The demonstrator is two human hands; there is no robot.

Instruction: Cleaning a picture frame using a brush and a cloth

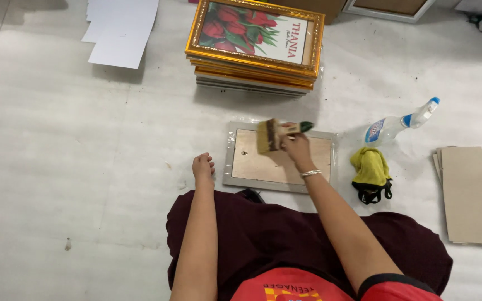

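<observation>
Red short-sleeved shirt with black-edged sleeve, dark maroon trousers, a silver bracelet (311, 173) on the right wrist

Pretty bright, even indoor light, a bit washed out on the white floor (85, 167). Soft shadows fall under the stack of frames (255, 44) and beside the spray bottle (400, 125). The brush (269, 135) is motion-blurred; the rest looks reasonably sharp.

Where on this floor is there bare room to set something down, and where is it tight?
Widest bare floor lies left of the left hand, below the white sheets. A smaller patch sits between the frame stack and spray bottle. It is crowded right of the face-down frame under the right hand: yellow cloth, backing boards.
</observation>
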